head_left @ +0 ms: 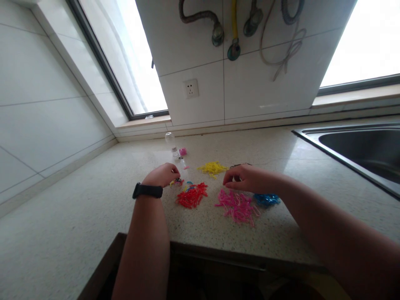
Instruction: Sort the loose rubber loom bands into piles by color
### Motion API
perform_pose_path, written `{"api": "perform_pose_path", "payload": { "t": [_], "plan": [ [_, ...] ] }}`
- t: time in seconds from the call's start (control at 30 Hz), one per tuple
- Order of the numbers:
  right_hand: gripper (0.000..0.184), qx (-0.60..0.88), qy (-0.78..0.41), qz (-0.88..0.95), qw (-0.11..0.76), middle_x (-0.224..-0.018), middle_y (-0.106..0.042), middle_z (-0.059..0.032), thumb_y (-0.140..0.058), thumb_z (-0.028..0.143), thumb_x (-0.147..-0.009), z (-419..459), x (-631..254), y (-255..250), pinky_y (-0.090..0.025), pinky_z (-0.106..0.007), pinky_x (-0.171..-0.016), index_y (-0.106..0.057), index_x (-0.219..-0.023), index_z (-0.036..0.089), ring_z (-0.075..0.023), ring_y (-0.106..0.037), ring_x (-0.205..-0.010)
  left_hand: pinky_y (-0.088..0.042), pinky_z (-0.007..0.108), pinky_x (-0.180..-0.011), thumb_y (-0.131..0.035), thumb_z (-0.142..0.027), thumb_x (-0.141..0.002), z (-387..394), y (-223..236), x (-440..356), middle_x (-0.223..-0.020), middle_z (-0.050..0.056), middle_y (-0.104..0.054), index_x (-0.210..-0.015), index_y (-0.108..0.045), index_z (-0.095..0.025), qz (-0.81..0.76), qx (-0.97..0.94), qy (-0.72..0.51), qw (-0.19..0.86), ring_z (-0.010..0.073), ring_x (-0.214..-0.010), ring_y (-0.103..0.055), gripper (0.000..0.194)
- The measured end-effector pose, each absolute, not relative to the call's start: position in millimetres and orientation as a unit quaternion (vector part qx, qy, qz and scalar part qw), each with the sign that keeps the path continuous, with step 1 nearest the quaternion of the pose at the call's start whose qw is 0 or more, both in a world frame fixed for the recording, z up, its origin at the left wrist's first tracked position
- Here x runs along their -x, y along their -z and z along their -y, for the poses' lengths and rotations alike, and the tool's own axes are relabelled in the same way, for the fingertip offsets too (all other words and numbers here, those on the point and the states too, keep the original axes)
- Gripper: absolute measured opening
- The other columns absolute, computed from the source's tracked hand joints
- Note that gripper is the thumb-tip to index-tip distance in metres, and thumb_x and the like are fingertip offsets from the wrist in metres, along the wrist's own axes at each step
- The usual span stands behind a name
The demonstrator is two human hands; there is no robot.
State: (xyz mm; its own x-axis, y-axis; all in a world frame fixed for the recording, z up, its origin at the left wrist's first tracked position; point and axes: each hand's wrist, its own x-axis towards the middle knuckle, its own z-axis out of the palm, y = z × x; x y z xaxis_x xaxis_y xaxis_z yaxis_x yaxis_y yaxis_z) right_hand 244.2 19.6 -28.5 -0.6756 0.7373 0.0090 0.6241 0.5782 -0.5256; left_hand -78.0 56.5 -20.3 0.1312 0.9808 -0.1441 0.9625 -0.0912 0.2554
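Note:
My left hand (162,175), with a black band on its wrist, has its fingertips pinched together over a small mixed heap of coloured bits (178,182). Whatever they grip is too small to make out. My right hand (242,178) is curled with thumb and fingers close together above a pink pile (239,207); anything in it is hidden. The piles look like small rubber bands: red (192,195) between the hands, yellow (213,168) behind, blue (266,200) under my right wrist. A few dark bands (246,164) show just behind the right hand.
A clear bottle (171,143) stands at the back left beside a pink object (183,151). The steel sink (312,135) is set into the speckled counter (93,196) at right. Hoses and valves (218,33) hang on the tiled wall above a socket (191,88).

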Motion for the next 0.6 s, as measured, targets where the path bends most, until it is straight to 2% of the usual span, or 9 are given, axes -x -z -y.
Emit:
{"api": "perform_pose_path", "payload": {
  "t": [0.17, 0.3, 0.6],
  "plan": [
    [0.024, 0.388, -0.246, 0.882, 0.109, -0.084, -0.071, -0.0044, -0.055, 0.032, -0.087, -20.2, -245.3, 29.5, -0.042, -0.028, -0.064, -0.072, -0.099, 0.020, -0.0152, -0.060, -0.072, -0.037, 0.026, -0.055, -0.069, -0.046, -0.072, -58.8, 22.3, 79.9, -0.076, 0.005, -0.073, -0.086, -0.077, -0.020, -0.663, -0.732, -0.005, 0.155, 0.0169, -0.065, -0.061, 0.031],
    [0.023, 0.388, -0.236, 0.884, 0.109, -0.085, -0.072, -0.0052, -0.055, 0.033, -0.088, -21.3, -245.1, 30.0, -0.042, -0.029, -0.065, -0.073, -0.098, 0.021, -0.0166, -0.061, -0.074, -0.038, 0.025, -0.056, -0.070, -0.043, -0.069, -60.4, 24.1, 80.9, -0.080, 0.004, -0.074, -0.087, -0.076, -0.020, -0.654, -0.736, -0.013, 0.171, 0.0164, -0.067, -0.062, 0.029],
    [0.021, 0.389, -0.243, 0.882, 0.106, -0.081, -0.071, -0.0056, -0.057, 0.032, -0.086, -20.6, -243.5, 29.8, -0.042, -0.030, -0.063, -0.073, -0.093, 0.021, -0.0169, -0.060, -0.070, -0.039, 0.026, -0.059, -0.066, -0.045, -0.072, -62.1, 25.0, 79.2, -0.082, 0.005, -0.075, -0.086, -0.077, -0.021, -0.627, -0.760, -0.027, 0.167, 0.0185, -0.073, -0.064, 0.030]
  ]
}}
